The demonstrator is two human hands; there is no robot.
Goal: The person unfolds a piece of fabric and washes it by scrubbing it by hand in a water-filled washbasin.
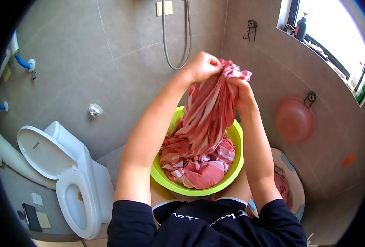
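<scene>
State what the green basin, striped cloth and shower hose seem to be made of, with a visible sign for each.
Green basin: probably glossy plastic; bright, even colour, smooth rim.
Striped cloth: soft, matt fabric, fibre unclear; it hangs in loose folds.
Shower hose: perhaps metal, or metal-look plastic; grey sheen.

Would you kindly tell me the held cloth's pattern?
The cloth has pale stripes on reddish pink, seen in the head view.

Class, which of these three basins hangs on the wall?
The pink basin, hanging at a hook below the window; the lime-green basin and white-and-blue basin hold cloth.
</scene>
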